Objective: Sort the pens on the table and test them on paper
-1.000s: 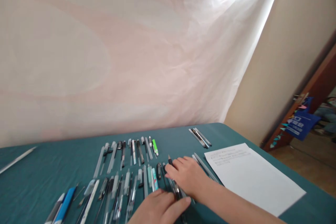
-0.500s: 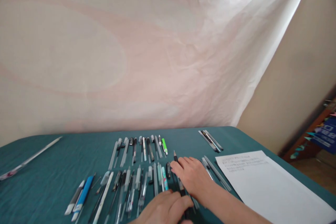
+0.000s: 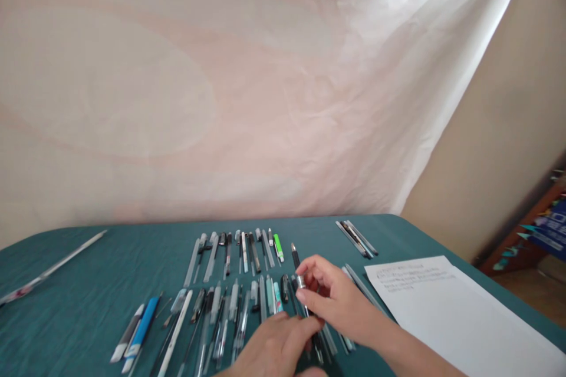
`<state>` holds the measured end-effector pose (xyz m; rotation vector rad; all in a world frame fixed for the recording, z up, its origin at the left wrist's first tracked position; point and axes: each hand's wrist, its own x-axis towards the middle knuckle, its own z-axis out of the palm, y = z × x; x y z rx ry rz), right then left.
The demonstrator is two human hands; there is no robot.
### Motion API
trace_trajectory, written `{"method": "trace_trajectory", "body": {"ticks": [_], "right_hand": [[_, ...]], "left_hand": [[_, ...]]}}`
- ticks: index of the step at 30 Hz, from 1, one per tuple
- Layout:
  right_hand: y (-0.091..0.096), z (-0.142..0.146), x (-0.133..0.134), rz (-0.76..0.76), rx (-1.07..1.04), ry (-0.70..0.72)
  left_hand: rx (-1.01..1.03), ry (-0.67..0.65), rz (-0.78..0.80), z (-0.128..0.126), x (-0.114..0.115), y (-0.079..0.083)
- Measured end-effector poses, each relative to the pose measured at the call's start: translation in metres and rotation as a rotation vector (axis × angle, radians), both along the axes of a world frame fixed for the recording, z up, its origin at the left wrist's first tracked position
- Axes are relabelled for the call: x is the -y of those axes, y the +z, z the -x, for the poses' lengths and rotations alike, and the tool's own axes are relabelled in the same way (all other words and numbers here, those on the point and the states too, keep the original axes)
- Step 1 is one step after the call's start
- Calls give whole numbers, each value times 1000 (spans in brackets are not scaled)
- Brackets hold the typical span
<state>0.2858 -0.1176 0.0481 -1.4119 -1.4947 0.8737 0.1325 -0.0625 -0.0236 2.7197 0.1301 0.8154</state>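
Note:
A dark pen (image 3: pixel 296 258) with a metallic tip and a silver band points away from me, above the rows of pens. My right hand (image 3: pixel 333 297) pinches it at the silver band between thumb and index finger. Lower down, the closed fingers of my left hand (image 3: pixel 283 341) are around the pen's rear part, which they partly hide. Just left of the hands lie a teal patterned pen part (image 3: pixel 277 296) and a black cap (image 3: pixel 285 287). Several clear pen barrels and refills (image 3: pixel 241 321) fill the near row.
Behind, a second row of pen parts ends at a green highlighter-like piece (image 3: pixel 278 247). Blue and grey pens (image 3: pixel 141 334) lie at left, beyond them a long white stick (image 3: pixel 57 268). Written paper sheets (image 3: pixel 446 306) and a small pen group (image 3: pixel 356 238) are at right.
My right hand's fingers have shifted from lying over the pen to a pinch at its silver band, uncovering more of the pen. My left hand keeps hold of its rear part.

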Motion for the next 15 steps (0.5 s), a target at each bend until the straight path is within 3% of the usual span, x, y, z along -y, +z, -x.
{"method": "trace_trajectory", "body": {"ticks": [3,5,7,9,10,13,15], "right_hand": [[-8,-24,-15,-53,-8,-27],[-16,-55,-32,-63,52,-69],[-25,-98,-50,-66,208,-217],[-33,-147,-66,-3,454,-494],[-36,-170,-71,18,497,-562],[-44,-228,-78,84,573,-690],[-52,-252,-78,130,607,-747]], "left_hand": [[-48,-10,10,1,1,8],[-77,-4,15,2,2,10],[-74,-19,4,2,2,8],[-71,-40,-11,2,0,4],[-69,-44,-18,1,-1,2],[-59,-54,-49,-1,-3,-1],[-48,-58,-65,-2,-4,-1]]}}
